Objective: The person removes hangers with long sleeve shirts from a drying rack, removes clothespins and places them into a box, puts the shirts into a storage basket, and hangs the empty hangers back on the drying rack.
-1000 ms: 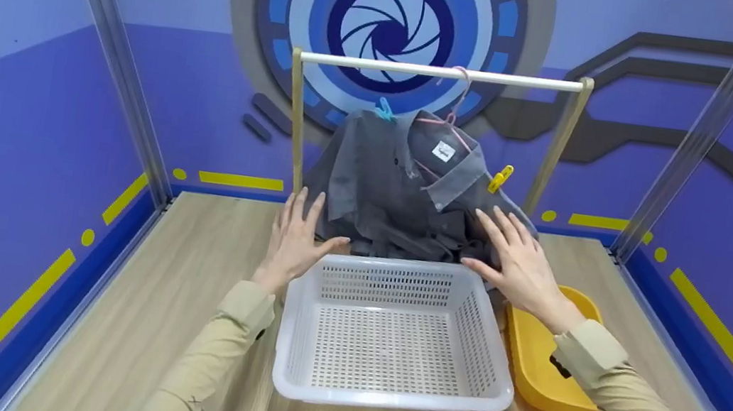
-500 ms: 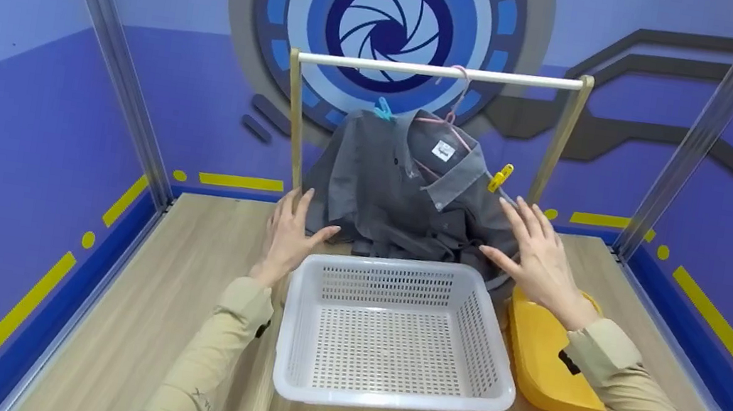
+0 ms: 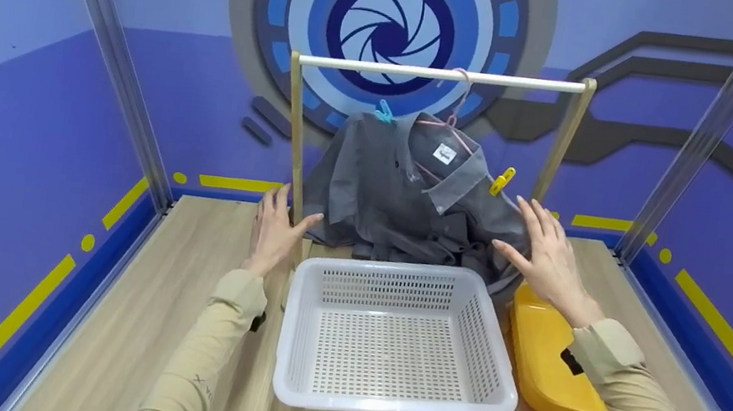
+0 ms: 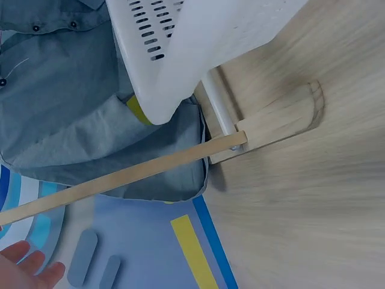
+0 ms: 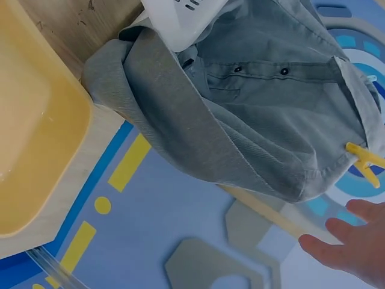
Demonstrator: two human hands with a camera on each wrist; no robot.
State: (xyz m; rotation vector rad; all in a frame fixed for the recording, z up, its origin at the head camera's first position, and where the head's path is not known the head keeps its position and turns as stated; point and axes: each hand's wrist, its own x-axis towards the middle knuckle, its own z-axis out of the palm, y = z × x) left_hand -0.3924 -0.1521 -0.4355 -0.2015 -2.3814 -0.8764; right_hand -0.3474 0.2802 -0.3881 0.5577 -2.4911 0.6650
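A grey button shirt (image 3: 376,185) hangs from a pink hanger (image 3: 461,100) on a small rack with a white rod (image 3: 371,67). A blue clothespin (image 3: 384,113) grips one shoulder, and a yellow clothespin (image 3: 502,181) the other. My left hand (image 3: 272,235) is beside the rack's left post, fingers spread and holding nothing. Near the shirt's right side, my right hand (image 3: 549,271) also has its fingers extended, with nothing held; contact with the cloth cannot be told. In the right wrist view, its fingers (image 5: 343,241) appear apart from the yellow clothespin.
A white perforated basket (image 3: 392,408) stands in front of the shirt on the wooden table (image 3: 164,320). To its right is a yellow tub (image 3: 548,367), partly under my right forearm. Blue-purple panels (image 3: 168,84) enclose the back and sides.
Both hands have moved outward, the left one to the left and the right one to the right, away from the shirt's front. The shirt, clothespins and basket stay in place.
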